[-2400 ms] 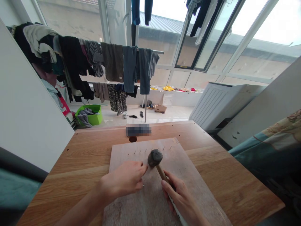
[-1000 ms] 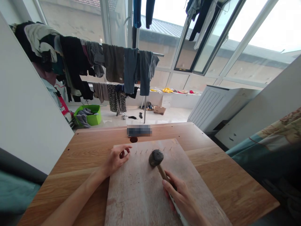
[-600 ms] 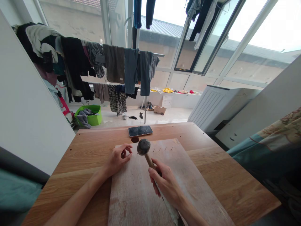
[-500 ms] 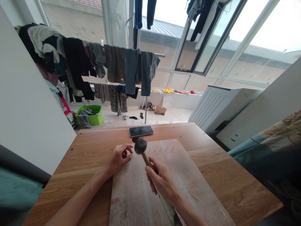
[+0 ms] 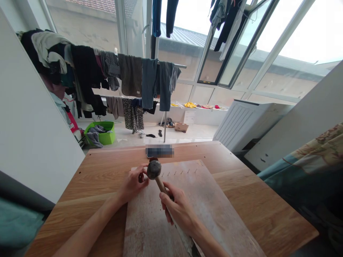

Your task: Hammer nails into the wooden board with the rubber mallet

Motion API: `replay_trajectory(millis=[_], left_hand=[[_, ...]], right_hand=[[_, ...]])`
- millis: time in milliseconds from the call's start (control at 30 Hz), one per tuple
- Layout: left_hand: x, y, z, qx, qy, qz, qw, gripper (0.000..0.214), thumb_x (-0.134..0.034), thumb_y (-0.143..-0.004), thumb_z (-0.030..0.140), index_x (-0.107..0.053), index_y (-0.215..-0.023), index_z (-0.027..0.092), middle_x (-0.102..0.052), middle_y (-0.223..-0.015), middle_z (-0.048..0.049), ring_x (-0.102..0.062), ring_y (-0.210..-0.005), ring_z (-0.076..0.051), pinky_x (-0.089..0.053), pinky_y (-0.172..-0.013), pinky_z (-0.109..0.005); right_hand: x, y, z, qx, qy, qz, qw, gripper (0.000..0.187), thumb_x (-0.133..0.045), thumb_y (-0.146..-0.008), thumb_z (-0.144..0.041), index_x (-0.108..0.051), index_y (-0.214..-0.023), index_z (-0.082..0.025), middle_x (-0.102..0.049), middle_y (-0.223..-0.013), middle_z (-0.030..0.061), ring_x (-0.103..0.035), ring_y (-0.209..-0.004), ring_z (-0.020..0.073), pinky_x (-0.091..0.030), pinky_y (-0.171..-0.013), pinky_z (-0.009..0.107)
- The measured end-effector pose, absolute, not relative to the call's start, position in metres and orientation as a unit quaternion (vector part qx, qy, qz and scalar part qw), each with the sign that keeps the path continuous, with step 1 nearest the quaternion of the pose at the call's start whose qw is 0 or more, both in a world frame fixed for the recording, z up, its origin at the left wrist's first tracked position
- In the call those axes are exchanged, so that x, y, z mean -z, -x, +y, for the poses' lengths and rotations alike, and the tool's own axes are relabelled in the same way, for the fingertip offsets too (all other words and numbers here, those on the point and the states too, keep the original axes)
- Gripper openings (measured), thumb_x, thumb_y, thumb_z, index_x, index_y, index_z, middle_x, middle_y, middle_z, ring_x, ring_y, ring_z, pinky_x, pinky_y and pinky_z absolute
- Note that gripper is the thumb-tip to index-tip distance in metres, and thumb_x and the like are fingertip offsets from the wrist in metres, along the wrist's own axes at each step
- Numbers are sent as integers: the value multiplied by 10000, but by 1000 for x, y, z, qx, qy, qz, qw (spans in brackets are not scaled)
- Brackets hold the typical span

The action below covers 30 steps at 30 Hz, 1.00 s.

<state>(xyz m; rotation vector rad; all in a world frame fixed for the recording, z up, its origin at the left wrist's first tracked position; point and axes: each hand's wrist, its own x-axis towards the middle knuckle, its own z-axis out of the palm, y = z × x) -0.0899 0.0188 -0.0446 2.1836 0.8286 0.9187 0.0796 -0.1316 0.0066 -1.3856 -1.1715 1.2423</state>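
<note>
A pale wooden board (image 5: 203,207) lies on the wooden table (image 5: 102,167). A row of small nails (image 5: 182,172) stands along the board's far edge. My right hand (image 5: 178,210) is closed round the wooden handle of a dark-headed mallet (image 5: 154,170). The mallet's head hangs over the board's far left corner. My left hand (image 5: 132,182) rests at that corner with thumb and forefinger pinched together right beside the mallet head; what they pinch is too small to make out.
A blurred flat object (image 5: 159,151) lies at the table's far edge. Beyond stand a clothes rack with hanging laundry (image 5: 128,76), a green basket (image 5: 103,132) on the floor and a white panel (image 5: 241,121). Patterned fabric (image 5: 311,167) lies at the right.
My left hand went from the board's middle to its far left corner and pinched there. My right hand brought the mallet leftward until its head came beside the left fingers.
</note>
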Motion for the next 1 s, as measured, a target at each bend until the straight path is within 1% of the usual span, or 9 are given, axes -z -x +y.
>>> replay_trajectory(millis=[200, 333, 400, 500, 600, 667, 733, 867, 1000], left_hand=[[43, 90, 16, -345, -827, 344, 279, 556, -698, -796, 309, -527, -1321, 251, -732, -1109, -5, -580, -604, -104, -516, -681, -276], [44, 90, 16, -356, -820, 350, 280, 535, -672, -825, 349, -511, -1326, 253, -711, -1108, -16, -604, -625, -117, -522, -641, -277], [43, 90, 15, -363, -818, 352, 273, 482, -642, -847, 353, -520, -1302, 252, -700, -1069, -13, -609, -626, -123, -533, -634, -281], [41, 92, 12, -382, -822, 356, 227, 357, -580, -894, 367, -557, -1228, 243, -671, -1015, -23, -628, -685, -157, -568, -670, -314], [35, 97, 5, -393, -830, 370, 137, 307, -524, -949, 406, -593, -1192, 232, -644, -1058, -64, -671, -902, -231, -595, -843, -414], [31, 105, -3, -373, -841, 382, 87, 325, -497, -972, 425, -607, -1204, 226, -628, -1148, -94, -664, -1068, -270, -567, -968, -469], [27, 116, -16, -326, -853, 404, 54, 366, -475, -978, 456, -625, -1211, 216, -619, -1224, -118, -657, -1157, -300, -556, -1002, -491], [28, 142, -55, -216, -844, 490, 10, 459, -433, -975, 509, -661, -1247, 219, -629, -1360, -163, -721, -1085, -354, -597, -882, -510], [36, 148, -96, -221, -839, 496, 30, 438, -478, -970, 487, -639, -1321, 281, -713, -1292, -93, -752, -1059, -304, -625, -856, -417]], right_hand=[[0, -106, -175, -557, 527, -299, 569, 560, -645, -886, -575, -552, -1257, -166, -567, -633, -73, -489, -384, 83, -342, -331, 163], [13, -131, -205, -509, 570, -225, 604, 610, -693, -841, -667, -593, -1188, -175, -591, -604, -54, -512, -452, 96, -397, -409, 172], [23, -142, -212, -514, 586, -209, 590, 646, -719, -799, -711, -608, -1157, -184, -601, -608, -46, -501, -457, 96, -392, -400, 169], [36, -154, -220, -535, 624, -215, 527, 812, -717, -725, -800, -584, -1249, -193, -677, -701, -6, -551, -444, 122, -409, -343, 191], [42, -161, -232, -497, 663, -295, 476, 910, -659, -738, -845, -564, -1358, -186, -760, -905, 76, -665, -467, 170, -487, -348, 237], [40, -165, -244, -443, 676, -367, 460, 836, -614, -797, -827, -611, -1340, -192, -770, -1047, 112, -717, -508, 178, -516, -379, 237], [35, -171, -258, -391, 678, -439, 441, 693, -572, -880, -766, -669, -1282, -210, -774, -1107, 114, -737, -548, 177, -543, -416, 239], [28, -197, -276, -222, 669, -592, 392, 345, -552, -1010, -491, -721, -1207, -264, -805, -1032, 76, -771, -727, 212, -648, -639, 287], [42, -233, -285, 63, 676, -648, 346, 306, -543, -1023, -370, -688, -1271, -262, -780, -1173, 81, -747, -1081, 271, -640, -901, 357]])
